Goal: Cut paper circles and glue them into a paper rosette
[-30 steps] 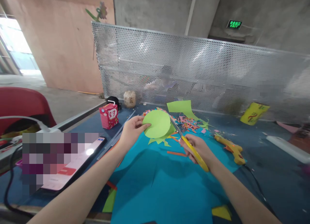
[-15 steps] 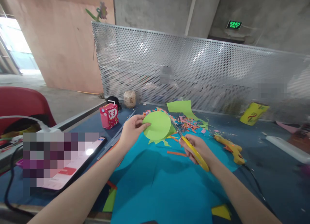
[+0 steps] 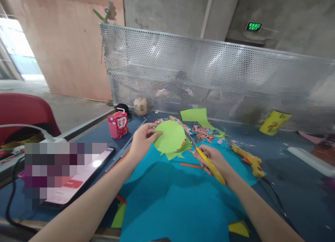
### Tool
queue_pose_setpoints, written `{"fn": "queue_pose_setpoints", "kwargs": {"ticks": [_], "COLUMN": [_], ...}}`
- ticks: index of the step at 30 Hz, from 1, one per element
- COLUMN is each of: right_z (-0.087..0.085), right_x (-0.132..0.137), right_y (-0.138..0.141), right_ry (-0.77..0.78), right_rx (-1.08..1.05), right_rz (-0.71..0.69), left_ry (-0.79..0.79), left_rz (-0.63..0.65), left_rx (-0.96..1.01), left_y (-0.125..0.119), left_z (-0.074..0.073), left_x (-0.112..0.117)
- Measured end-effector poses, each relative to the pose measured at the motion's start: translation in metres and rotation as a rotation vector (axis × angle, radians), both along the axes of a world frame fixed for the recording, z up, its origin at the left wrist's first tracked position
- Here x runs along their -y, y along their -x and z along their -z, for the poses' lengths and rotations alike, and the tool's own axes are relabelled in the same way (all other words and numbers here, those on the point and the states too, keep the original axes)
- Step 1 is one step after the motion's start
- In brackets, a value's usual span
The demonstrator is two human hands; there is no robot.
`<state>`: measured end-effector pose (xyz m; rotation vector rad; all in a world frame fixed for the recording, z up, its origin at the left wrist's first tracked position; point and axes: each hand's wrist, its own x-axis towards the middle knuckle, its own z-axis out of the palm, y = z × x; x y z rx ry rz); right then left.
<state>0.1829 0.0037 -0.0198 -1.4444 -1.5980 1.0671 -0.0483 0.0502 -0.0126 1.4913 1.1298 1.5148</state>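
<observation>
Between the thumb and fingers of my left hand [image 3: 143, 140] is the left edge of a light green paper circle [image 3: 169, 135], held above the table. My right hand [image 3: 211, 158] grips yellow-handled scissors [image 3: 209, 163], their blades pointing up and left at the circle's right edge. How far the blades are apart I cannot tell. Jagged green paper offcuts [image 3: 172, 155] show just below the circle. Under both hands spreads a large blue sheet [image 3: 172, 203], with a thin orange strip [image 3: 191, 165] on it.
Coloured paper scraps [image 3: 206, 133] and a green sheet [image 3: 193, 115] lie behind the hands. A yellow glue gun [image 3: 248, 160] with its cord is on the right, near a yellow can [image 3: 274, 122]. At left are a phone [image 3: 78, 179] and pink drink carton [image 3: 118, 125]. A perforated metal screen [image 3: 167, 67] stands behind.
The green circle has tilted slightly in my left hand, and a patterned strip now shows at its lower right edge. My right hand and the scissors have barely moved.
</observation>
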Motion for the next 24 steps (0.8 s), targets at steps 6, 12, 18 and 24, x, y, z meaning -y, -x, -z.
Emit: {"fn": "queue_pose_setpoints", "kwargs": {"ticks": [6,12,18,24], "right_z": [-0.001,0.004,0.011,0.025], "right_x": [0.002,-0.007,-0.013,-0.022], "right_y": [0.001,-0.001,0.006,0.005], "right_ry": [0.028,-0.034,-0.107,-0.186], "right_rx": [-0.009,-0.070,-0.178,-0.224], "right_rz": [0.030,0.099,0.055,0.082], "left_ry": [0.006,0.001,0.006,0.070], "left_rz": [-0.044,-0.041,0.141,0.285], "left_rx": [0.012,-0.012,-0.070,-0.134], "left_y": [0.003,0.004,-0.012,-0.017], "left_z": [0.002,0.003,0.010,0.013], "left_x": [-0.003,-0.003,0.003,0.005]}}
